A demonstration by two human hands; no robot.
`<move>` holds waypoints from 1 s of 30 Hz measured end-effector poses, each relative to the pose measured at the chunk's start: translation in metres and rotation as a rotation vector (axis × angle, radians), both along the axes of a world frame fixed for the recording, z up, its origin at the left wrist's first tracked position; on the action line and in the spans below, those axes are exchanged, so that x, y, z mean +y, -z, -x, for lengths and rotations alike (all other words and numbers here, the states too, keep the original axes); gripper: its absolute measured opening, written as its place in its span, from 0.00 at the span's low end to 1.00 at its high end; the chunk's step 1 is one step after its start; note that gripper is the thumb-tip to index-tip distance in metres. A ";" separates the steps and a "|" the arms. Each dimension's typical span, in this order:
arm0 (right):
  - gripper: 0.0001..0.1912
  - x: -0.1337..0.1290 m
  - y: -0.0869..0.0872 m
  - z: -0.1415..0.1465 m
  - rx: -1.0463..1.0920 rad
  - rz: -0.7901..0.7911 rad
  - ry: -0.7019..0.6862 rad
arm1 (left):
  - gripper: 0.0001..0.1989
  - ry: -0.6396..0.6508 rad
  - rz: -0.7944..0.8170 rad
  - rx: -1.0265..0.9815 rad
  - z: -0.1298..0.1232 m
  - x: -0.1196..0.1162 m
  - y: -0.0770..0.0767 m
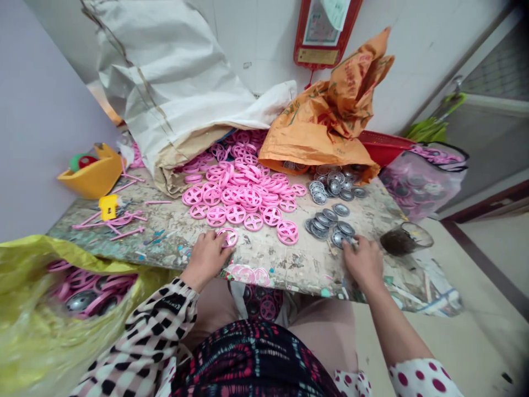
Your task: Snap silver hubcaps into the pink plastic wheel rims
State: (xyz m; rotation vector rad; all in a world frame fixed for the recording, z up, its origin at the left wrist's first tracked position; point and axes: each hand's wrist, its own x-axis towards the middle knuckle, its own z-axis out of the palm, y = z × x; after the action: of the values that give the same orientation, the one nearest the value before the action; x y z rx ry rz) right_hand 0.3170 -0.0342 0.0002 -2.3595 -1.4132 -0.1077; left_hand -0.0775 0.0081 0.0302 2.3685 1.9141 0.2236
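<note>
At the table's front edge, my left hand point(208, 255) has its fingers closed on a pink plastic wheel ring point(228, 237) with crossed spokes. Behind it spreads a heap of the same pink rings point(243, 193), spilling from the white sack. Over on the right, my right hand point(364, 259) pinches a grey hubcap-like disc point(338, 238) at the near side of a small group of grey discs point(320, 225). More grey discs point(333, 184) lie at the mouth of the orange sack.
A white sack point(173, 71) and an orange sack point(326, 121) lean against the wall. A dark-filled glass point(407, 239) stands near the right edge. Pink sticks point(128, 233) and a yellow holder point(93, 173) lie left. A yellow bag point(25, 309) with assembled wheels hangs lower left.
</note>
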 end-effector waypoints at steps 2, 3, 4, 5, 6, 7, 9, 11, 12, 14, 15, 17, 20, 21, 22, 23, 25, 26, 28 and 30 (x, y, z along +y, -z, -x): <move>0.30 0.008 0.004 -0.003 -0.014 0.044 0.078 | 0.18 0.008 -0.035 0.012 -0.003 -0.001 0.000; 0.31 0.011 0.006 -0.003 -0.004 0.051 0.103 | 0.16 0.020 -0.044 0.013 -0.004 -0.001 0.000; 0.31 0.013 0.007 -0.002 0.011 0.046 0.114 | 0.16 0.039 -0.046 0.007 -0.004 0.000 0.001; 0.31 0.014 0.009 -0.001 0.031 0.028 0.116 | 0.15 0.064 -0.045 -0.006 -0.003 0.000 0.002; 0.30 0.014 0.010 0.000 0.056 0.001 0.111 | 0.15 0.087 -0.045 -0.031 -0.002 0.001 0.003; 0.29 0.014 0.011 0.000 0.087 -0.034 0.106 | 0.15 0.105 -0.053 -0.067 0.000 0.001 0.005; 0.26 0.013 0.011 0.001 0.195 -0.111 0.102 | 0.15 0.108 -0.075 -0.176 0.003 0.002 0.007; 0.22 0.009 0.008 0.004 0.356 -0.201 0.098 | 0.14 0.038 -0.089 -0.359 0.002 0.002 0.008; 0.21 0.007 0.005 0.009 0.442 -0.252 0.083 | 0.13 -0.020 -0.078 -0.499 -0.001 0.002 0.008; 0.19 0.001 -0.005 0.026 0.594 -0.368 0.028 | 0.12 -0.150 0.023 -0.887 -0.012 0.000 0.005; 0.19 -0.002 -0.011 0.039 0.656 -0.424 -0.018 | 0.11 -0.198 0.138 -1.126 -0.020 -0.002 0.003; 0.18 -0.010 -0.025 0.073 0.791 -0.494 -0.140 | 0.13 -0.291 0.479 -1.556 -0.039 -0.008 -0.001; 0.14 -0.023 -0.041 0.126 0.954 -0.433 -0.383 | 0.15 -0.332 0.861 -1.858 -0.069 -0.023 -0.006; 0.13 -0.027 -0.042 0.140 0.951 -0.404 -0.423 | 0.15 -0.310 0.915 -1.905 -0.076 -0.029 -0.007; 0.11 -0.030 -0.043 0.152 0.914 -0.374 -0.460 | 0.16 -0.293 0.947 -1.937 -0.082 -0.034 -0.008; 0.10 -0.034 -0.042 0.160 0.853 -0.358 -0.484 | 0.16 -0.280 0.959 -1.953 -0.087 -0.039 -0.009; 0.10 -0.039 -0.038 0.169 0.705 -0.362 -0.512 | 0.18 -0.274 0.949 -1.937 -0.091 -0.046 -0.010; 0.10 -0.041 -0.035 0.169 0.649 -0.375 -0.516 | 0.18 -0.276 0.932 -1.913 -0.092 -0.048 -0.011; 0.12 -0.043 -0.032 0.167 0.628 -0.376 -0.508 | 0.19 -0.280 0.895 -1.854 -0.091 -0.050 -0.012; 0.16 -0.043 -0.030 0.162 0.697 -0.308 -0.515 | 0.20 -0.279 0.865 -1.810 -0.091 -0.050 -0.012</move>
State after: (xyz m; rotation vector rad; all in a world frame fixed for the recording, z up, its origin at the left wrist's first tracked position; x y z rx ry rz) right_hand 0.1548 -0.0774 0.0306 -1.4968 -1.4400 0.5407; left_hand 0.0131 -0.0419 0.0421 0.5762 0.9007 0.8775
